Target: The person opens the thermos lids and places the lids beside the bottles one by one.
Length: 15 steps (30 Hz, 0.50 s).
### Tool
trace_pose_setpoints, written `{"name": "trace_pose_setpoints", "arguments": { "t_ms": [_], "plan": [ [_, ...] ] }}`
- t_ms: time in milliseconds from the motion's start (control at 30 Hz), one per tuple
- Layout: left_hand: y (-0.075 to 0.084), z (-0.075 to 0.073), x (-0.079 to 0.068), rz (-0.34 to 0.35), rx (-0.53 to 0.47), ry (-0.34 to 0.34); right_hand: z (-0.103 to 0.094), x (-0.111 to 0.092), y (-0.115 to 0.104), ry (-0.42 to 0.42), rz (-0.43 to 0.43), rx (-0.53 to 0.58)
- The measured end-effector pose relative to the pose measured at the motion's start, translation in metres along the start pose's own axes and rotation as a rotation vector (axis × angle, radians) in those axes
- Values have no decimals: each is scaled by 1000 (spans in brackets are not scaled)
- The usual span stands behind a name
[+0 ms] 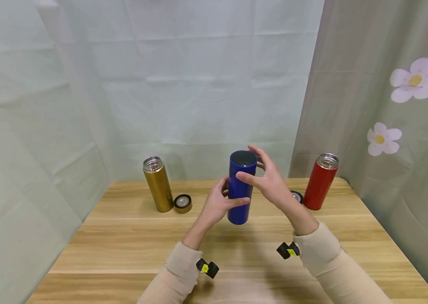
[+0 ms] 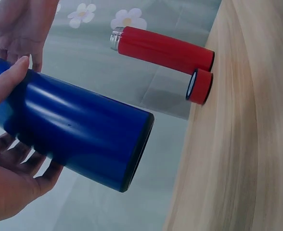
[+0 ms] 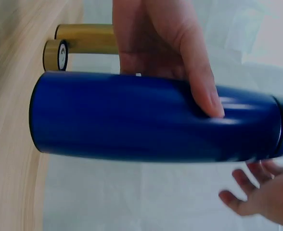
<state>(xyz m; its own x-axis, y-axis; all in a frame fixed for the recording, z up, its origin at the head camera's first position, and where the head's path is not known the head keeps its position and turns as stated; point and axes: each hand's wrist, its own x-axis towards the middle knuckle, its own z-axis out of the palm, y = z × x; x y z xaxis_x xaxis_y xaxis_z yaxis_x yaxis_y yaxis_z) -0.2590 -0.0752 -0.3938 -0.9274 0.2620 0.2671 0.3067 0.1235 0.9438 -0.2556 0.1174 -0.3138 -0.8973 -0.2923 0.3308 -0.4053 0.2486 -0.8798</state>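
Note:
A blue thermos bottle [image 1: 239, 192] with its lid on stands upright above the table. Around its body curls my left hand [image 1: 218, 204], thumb across the front and fingers behind; the left wrist view shows its dark base [image 2: 140, 153] in the air. My right hand [image 1: 271, 179] is spread around the lid end [image 1: 243, 158], thumb on the near side. In the right wrist view, fingers [image 3: 242, 190] of that hand are apart from the bottle; whether the thumb touches it I cannot tell.
On the wooden table [image 1: 130, 253], an uncapped gold thermos [image 1: 158, 185] stands at left beside its lid [image 1: 182, 203]. An uncapped red thermos [image 1: 320, 183] stands at right; its lid [image 2: 199, 86] lies beside it, partly behind my right wrist in the head view. Curtains [image 1: 206, 93] hang behind.

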Motion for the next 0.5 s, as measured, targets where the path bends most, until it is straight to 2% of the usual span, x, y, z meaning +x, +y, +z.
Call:
{"name": "trace_pose_setpoints", "arguments": {
  "t_ms": [133,300,367,500],
  "plan": [
    [-2,1,0,7,0,16,7,-1,-3,50,9,-17],
    [-1,1,0,13,-1,14,7,0,-4,49,22,34],
    [0,0,-1,13,0,-1,5,1,-3,24,22,74],
    [0,-3,-1,13,-4,-48,-4,3,-2,-77,19,166]
  ]
}}
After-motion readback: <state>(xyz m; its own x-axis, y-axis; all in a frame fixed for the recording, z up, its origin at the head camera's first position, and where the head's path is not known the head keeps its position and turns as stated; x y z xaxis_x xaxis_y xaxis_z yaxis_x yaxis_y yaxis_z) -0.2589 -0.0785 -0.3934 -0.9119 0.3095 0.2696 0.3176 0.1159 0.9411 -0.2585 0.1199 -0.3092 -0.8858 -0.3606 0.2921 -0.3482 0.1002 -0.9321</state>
